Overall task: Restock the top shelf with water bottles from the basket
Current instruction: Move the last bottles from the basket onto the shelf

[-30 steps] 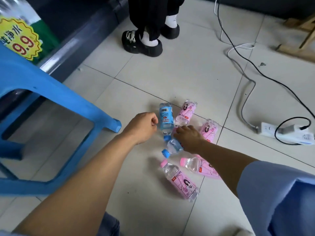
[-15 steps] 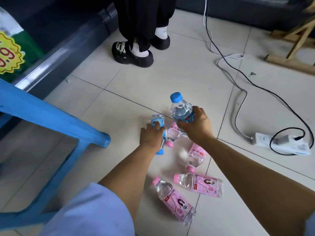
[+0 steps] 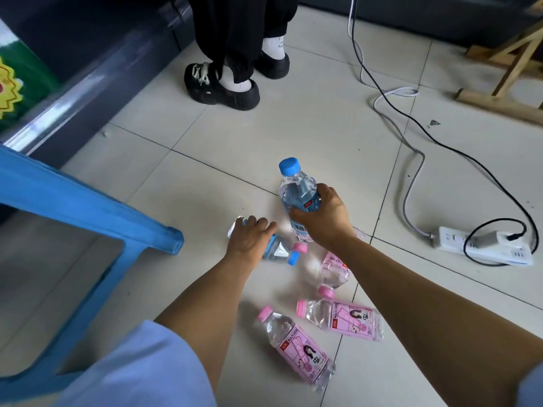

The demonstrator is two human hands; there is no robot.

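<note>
The right hand (image 3: pixel 323 221) grasps the upright bottle (image 3: pixel 298 192), which has a blue cap. Fingers and thumb wrap its lower body, and it stands well right of the stool (image 3: pixel 88 207), above the floor (image 3: pixel 205 171). Whether its base touches the tiles cannot be told.

The left hand (image 3: pixel 249 239) is nearer the stool. It lies over the lying bottle (image 3: pixel 277 251) with its fingers curled across the barrel. That bottle is on its side on the floor, its blue cap pointing away from the stool.

Three pink bottles (image 3: pixel 296 348) lie on their sides on the floor, right of the stool and nearer the camera than both hands. A fourth pink cap shows just beside the lying bottle's cap, its bottle mostly hidden under the right wrist.

Far right of the stool a white power strip (image 3: pixel 482 245) lies on the tiles with cables plugged in. Beyond the stool stand a person's black shoes (image 3: pixel 223 89).
</note>
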